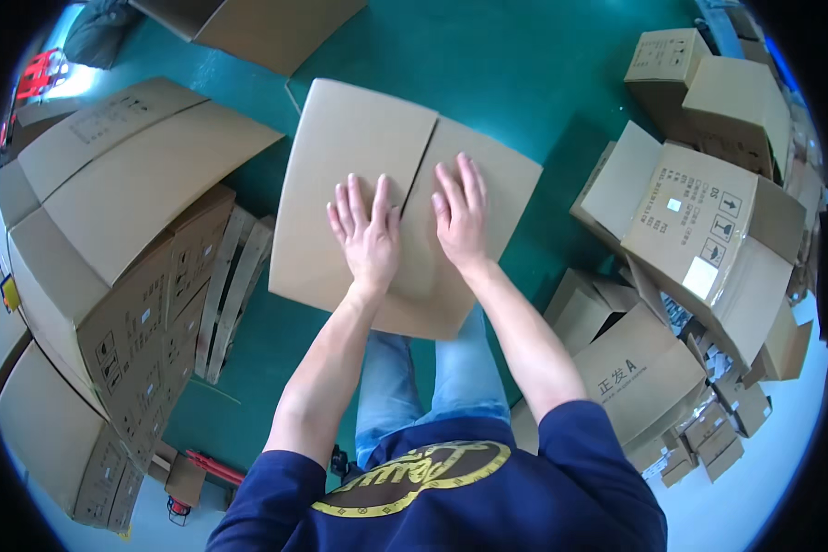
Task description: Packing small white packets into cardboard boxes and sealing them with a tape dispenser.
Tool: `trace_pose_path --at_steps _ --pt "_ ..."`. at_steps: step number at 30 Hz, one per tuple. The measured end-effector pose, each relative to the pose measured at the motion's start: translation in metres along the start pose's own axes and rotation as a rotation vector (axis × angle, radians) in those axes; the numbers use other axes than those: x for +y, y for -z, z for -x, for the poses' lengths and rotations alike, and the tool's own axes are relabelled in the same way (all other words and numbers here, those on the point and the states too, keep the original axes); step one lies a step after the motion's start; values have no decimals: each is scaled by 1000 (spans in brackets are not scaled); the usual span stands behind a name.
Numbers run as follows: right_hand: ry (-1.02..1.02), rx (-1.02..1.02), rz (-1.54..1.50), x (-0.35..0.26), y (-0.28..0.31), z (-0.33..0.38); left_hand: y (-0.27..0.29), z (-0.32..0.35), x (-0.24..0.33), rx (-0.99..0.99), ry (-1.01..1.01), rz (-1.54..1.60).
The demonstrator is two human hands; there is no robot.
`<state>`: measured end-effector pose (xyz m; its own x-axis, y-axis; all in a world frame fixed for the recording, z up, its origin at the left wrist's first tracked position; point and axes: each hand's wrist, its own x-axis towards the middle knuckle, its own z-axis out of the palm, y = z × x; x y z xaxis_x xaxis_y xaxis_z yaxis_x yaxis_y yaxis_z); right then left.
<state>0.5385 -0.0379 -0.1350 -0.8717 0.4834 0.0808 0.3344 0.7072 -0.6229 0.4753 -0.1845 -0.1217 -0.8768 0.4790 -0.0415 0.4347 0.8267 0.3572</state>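
A brown cardboard box (327, 138) stands in front of me with its two top flaps folded down and a thin dark seam between them. My left hand (371, 230) lies flat on the left flap, fingers spread, the thumb close to the seam. On the right flap rests my right hand (460, 213), its fingers stretched out and pointing away from me. Both palms touch the cardboard and neither hand grips anything. No tape shows on the seam. The box's sides are mostly hidden from above.
Large cartons (124, 340) are stacked on the left beside a wooden pallet (230, 285). An opened box (276, 32) sits at the far edge. Several cartons, including an opened printed one (685, 216), are piled on the right. The floor (488, 64) is green.
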Motion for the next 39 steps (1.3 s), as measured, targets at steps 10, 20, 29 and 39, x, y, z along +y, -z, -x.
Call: trace_pose_path --at_steps 10,20,29,39 --pt "-957 113 -28 2 46 2 56 -91 -25 -153 -61 -192" --pt "-792 22 -271 -1 75 -39 74 -73 -22 -127 533 177" --pt "-240 -45 -387 -8 129 -55 115 36 49 359 814 406" --pt "57 -309 -186 27 98 -143 19 25 91 535 1092 463"
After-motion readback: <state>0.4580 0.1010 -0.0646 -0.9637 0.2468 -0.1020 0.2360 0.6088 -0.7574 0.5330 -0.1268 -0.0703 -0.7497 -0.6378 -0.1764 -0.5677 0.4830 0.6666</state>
